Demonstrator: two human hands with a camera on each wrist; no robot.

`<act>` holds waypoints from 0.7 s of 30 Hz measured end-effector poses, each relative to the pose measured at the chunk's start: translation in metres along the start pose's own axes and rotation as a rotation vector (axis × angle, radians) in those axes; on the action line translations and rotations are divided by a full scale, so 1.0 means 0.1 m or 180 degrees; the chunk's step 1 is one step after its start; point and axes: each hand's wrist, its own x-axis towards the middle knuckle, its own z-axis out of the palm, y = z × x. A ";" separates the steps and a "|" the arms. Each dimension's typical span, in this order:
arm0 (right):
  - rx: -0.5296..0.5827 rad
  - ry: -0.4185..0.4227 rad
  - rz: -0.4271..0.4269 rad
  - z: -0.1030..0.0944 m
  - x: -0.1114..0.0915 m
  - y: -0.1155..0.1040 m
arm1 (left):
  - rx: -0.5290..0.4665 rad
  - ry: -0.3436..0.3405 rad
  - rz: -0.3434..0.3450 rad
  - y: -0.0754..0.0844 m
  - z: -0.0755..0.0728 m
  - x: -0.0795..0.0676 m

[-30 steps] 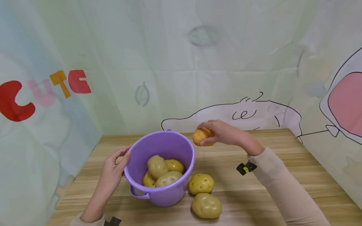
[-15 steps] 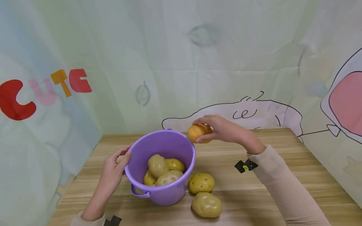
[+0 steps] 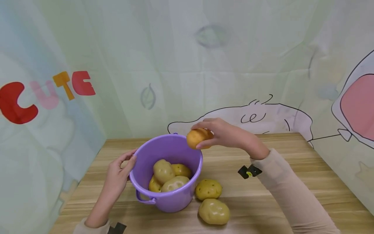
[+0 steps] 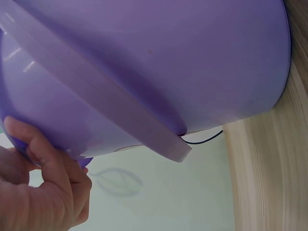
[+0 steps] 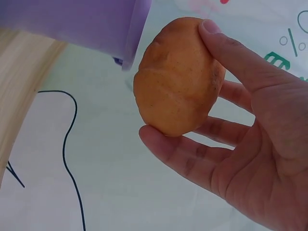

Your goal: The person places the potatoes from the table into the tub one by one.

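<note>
A purple bucket [image 3: 178,202] stands on the table, its mouth tipped toward me. My left hand [image 3: 115,177] grips the left side of the rim between thumb and fingers. In the left wrist view, its fingers curl at the edge of the bucket wall [image 4: 202,57], beside the hanging handle [image 4: 101,91]. My right hand [image 3: 225,132] pinches an orange-brown potato [image 3: 197,138] at the bucket's right rim. The right wrist view has this potato [image 5: 178,79] between thumb and fingertips, close to the bucket edge [image 5: 137,29]. Several yellowish potatoes [image 3: 163,172] lie inside the bucket.
Right of the bucket, a yellow potato [image 3: 208,189] and a paler potato [image 3: 214,212] lie close together on the wood-grain table [image 3: 257,208]. A printed cloth backdrop [image 3: 181,65] rises behind the table and along both sides.
My right hand has carried the orange-brown potato leftward and slightly up, from beside the bucket to its right rim. My left hand keeps its grip on the bucket.
</note>
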 end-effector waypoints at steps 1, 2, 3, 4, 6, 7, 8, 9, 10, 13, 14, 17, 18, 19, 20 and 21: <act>0.0007 0.0011 -0.0031 0.01 0.02 -0.02 | -0.0002 -0.0002 0.0004 0.00 0.00 0.00; 0.0009 0.0019 -0.0064 0.02 0.03 -0.03 | -0.0005 -0.0004 0.0008 0.00 0.00 0.00; 0.0000 0.0019 -0.0095 0.04 0.05 -0.05 | -0.0008 -0.0005 0.0010 0.00 0.00 0.00; -0.0009 0.0008 -0.0126 0.05 0.06 -0.07 | -0.0008 -0.0006 0.0011 0.00 0.00 0.00; -0.0027 -0.0037 -0.0172 0.09 0.10 -0.12 | -0.0009 -0.0003 0.0009 0.00 0.00 0.00; -0.0039 -0.0072 -0.0191 0.11 0.11 -0.14 | -0.0003 -0.0002 0.0004 0.00 0.00 0.00; -0.0062 -0.0106 -0.0207 0.13 0.12 -0.16 | 0.0002 -0.0002 0.0000 0.00 0.00 0.00; -0.0076 -0.0133 -0.0220 0.15 0.13 -0.18 | 0.0006 -0.0002 -0.0005 0.00 0.00 0.00; -0.0083 -0.0150 -0.0233 0.17 0.14 -0.20 | 0.0010 -0.0001 -0.0008 0.00 0.00 0.00; -0.0117 -0.0155 -0.0259 0.21 0.17 -0.25 | 0.0013 -0.0004 -0.0013 0.00 0.00 0.00; -0.0136 -0.0143 -0.0270 0.22 0.18 -0.26 | 0.0008 -0.0005 -0.0013 0.00 0.00 0.00; -0.0224 -0.0119 -0.0314 0.24 0.22 -0.30 | -0.0013 -0.0010 -0.0016 -0.01 0.00 0.00; -0.0270 -0.0116 -0.0326 0.26 0.23 -0.30 | -0.0017 -0.0011 -0.0017 -0.01 0.00 0.00; -0.0303 -0.0112 -0.0349 0.27 0.24 -0.31 | -0.0022 -0.0010 -0.0019 -0.01 0.00 0.00; -0.0336 -0.0107 -0.0375 0.28 0.25 -0.32 | -0.0022 -0.0011 -0.0019 -0.01 0.00 0.00; -0.0373 -0.0111 -0.0391 0.29 0.26 -0.33 | -0.0022 -0.0012 -0.0019 -0.01 0.00 0.00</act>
